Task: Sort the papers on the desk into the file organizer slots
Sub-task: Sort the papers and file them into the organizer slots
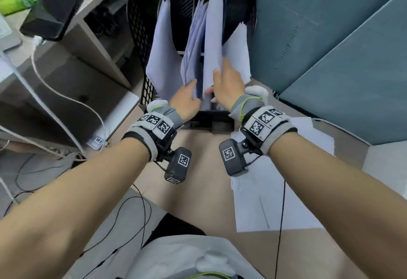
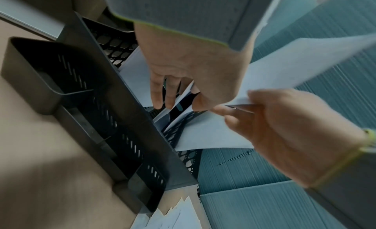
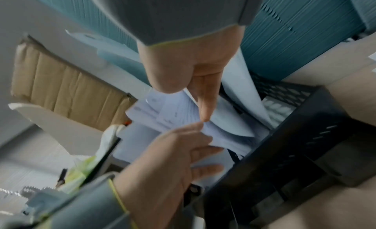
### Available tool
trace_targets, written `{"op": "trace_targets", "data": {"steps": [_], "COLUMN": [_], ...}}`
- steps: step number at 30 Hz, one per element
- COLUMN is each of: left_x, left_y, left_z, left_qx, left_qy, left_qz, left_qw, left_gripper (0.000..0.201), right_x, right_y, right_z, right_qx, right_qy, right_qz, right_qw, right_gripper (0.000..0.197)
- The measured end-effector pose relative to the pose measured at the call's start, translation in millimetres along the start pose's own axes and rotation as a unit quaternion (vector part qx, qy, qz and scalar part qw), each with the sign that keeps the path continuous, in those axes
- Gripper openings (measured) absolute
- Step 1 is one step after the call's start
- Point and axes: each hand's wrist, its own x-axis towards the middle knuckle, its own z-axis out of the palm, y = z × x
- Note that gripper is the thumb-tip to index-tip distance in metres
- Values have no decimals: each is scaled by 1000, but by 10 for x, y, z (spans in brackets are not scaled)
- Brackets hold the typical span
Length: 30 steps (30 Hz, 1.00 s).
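Note:
A black mesh file organizer point(image 1: 138, 25) stands at the back of the desk, with white papers leaning in several of its slots. My right hand point(image 1: 217, 80) pinches one tall white sheet point(image 1: 213, 25) by its lower edge and holds it upright over the middle slots. In the left wrist view the right hand point(image 2: 240, 107) has that sheet point(image 2: 295, 63) between thumb and fingers. My left hand point(image 1: 193, 90) grips the filed papers point(image 1: 193, 43) in the middle slot, thumb on one side and fingers point(image 2: 156, 95) on the other. More loose papers point(image 1: 275, 190) lie on the desk to the right.
A low black tray point(image 2: 50, 71) is fixed to the organizer's front. Teal partition walls point(image 1: 330, 36) close in the back and right. At the left are a wooden shelf unit point(image 1: 88, 43), a black device point(image 1: 55, 10) and white cables point(image 1: 66, 96).

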Motion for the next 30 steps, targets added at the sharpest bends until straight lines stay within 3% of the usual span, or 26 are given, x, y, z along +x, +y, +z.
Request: {"op": "trace_targets", "data": {"steps": [4,7,10,14,17,25,30], "left_x": [-13,-32,-87,-179,-267,-529,-531], "left_y": [-51,-154,-206,-161,-49,642,719], "left_z": [-51,-55,-55,25,115,1022,1462], "left_qx": [20,29,60,171,208,118,96], "left_qy": [2,5,16,0,6,42,1], "left_qz": [25,43,26,-15,8,189,193], "left_qw": [999,999,998,985,978,974,976], "left_gripper": [49,60,48,32,25,33,36], "right_x": [111,40,-85,-364,-598,-1183,-1541], "right_y": [69,177,297,579,805,1740,2341], "right_z": [391,426,315,50,-189,-796,-1009], "right_qx": [-138,-163,-187,-148,-108,-94,-131], "right_qy": [-107,-152,-184,-154,-117,11,-15], "right_qz": [17,12,-25,-54,-42,19,133], "right_qw": [984,975,965,975,986,995,982], "right_gripper": [45,51,52,41,33,32,33]}}
